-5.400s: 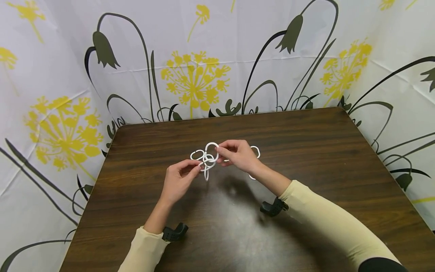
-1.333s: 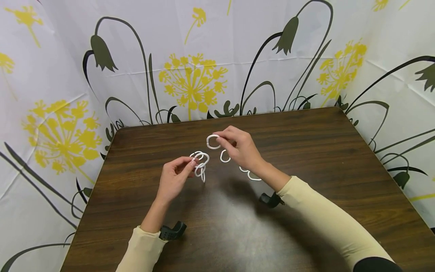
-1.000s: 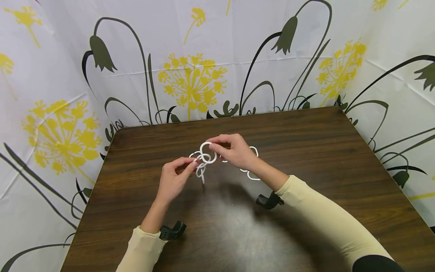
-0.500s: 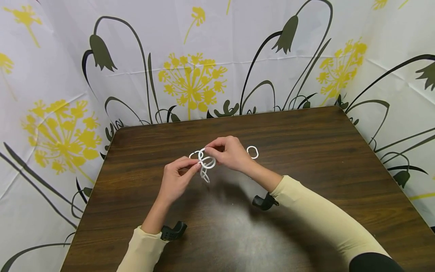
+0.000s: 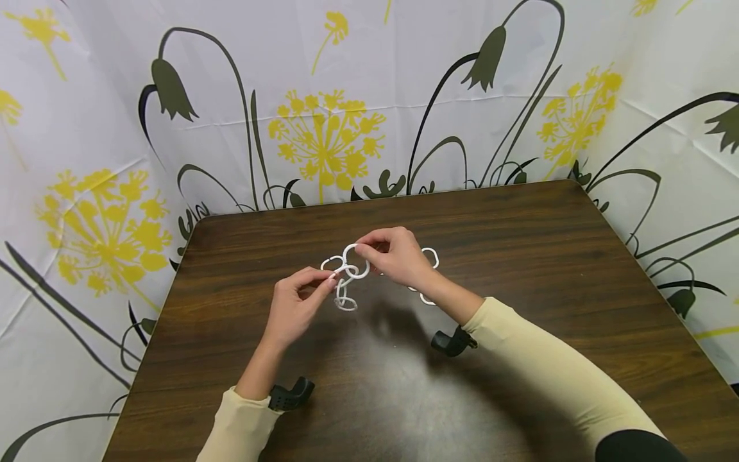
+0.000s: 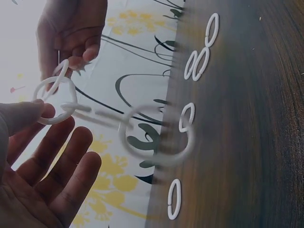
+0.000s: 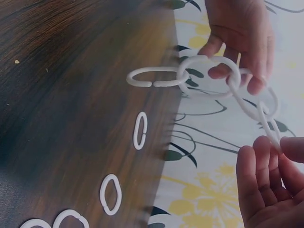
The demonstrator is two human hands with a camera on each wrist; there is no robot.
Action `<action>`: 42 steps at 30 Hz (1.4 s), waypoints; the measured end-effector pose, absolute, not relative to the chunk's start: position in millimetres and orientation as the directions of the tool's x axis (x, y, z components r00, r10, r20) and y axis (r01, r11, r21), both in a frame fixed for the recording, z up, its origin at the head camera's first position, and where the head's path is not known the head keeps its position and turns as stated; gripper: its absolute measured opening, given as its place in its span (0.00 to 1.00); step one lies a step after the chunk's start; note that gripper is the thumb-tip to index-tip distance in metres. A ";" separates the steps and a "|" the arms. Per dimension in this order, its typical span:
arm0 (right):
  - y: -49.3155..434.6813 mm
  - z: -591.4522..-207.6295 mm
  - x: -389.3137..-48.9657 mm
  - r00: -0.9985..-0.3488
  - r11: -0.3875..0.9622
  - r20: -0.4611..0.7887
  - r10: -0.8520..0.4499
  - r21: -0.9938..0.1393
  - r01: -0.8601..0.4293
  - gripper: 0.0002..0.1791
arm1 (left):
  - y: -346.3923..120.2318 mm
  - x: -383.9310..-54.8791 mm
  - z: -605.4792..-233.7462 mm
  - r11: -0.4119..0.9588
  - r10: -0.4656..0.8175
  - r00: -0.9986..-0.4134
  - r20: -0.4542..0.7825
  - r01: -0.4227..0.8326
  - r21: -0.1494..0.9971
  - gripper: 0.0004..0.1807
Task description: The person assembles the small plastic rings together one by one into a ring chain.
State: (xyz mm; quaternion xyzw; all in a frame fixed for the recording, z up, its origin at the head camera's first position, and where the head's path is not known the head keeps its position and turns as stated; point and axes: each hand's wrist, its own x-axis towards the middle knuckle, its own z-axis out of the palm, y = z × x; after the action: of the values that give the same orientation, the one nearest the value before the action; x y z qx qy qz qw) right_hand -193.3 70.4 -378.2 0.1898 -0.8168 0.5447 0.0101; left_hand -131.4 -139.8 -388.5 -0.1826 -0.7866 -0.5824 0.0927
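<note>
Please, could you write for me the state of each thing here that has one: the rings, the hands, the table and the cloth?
Chain of white rings: linked, held up, lower end dangling
Left hand: pinching the chain
Right hand: also pinching the chain
Loose white rings: lying on the table
Table: bearing those loose rings
Cloth: hanging behind the table, creased in places

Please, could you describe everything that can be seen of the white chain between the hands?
The white chain consists of smooth, interlocked loops that look like plastic; at least one has a narrow gap. It is held above the table: the right hand pinches one loop, the left hand another, and others hang down. Their exact number is hard to tell.
</note>
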 end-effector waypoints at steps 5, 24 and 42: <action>70.2 -374.6 -192.8 -0.931 0.222 0.224 -0.287 -0.930 -0.292 0.06 | -143.8 -131.0 -388.7 0.244 0.178 -0.934 0.309 0.346 0.906 0.07; 61.2 -373.4 -185.2 -0.926 0.003 0.136 -0.353 -0.989 -0.146 0.08 | -144.0 -148.3 -407.7 0.082 0.146 -0.949 0.280 0.294 0.952 0.11; 118.9 -403.5 -193.1 -0.845 0.826 -0.091 -0.527 -0.287 -0.485 0.03 | -151.6 -144.1 -406.4 0.056 0.106 -0.959 0.262 0.269 0.962 0.08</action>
State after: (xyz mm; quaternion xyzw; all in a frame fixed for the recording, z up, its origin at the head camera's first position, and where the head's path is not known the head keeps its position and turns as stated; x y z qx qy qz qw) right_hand -193.1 118.9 -403.5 0.2657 -0.9520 0.1272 -0.0834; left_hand -144.1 -151.6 -406.4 -0.1292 -0.7240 -0.6749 0.0603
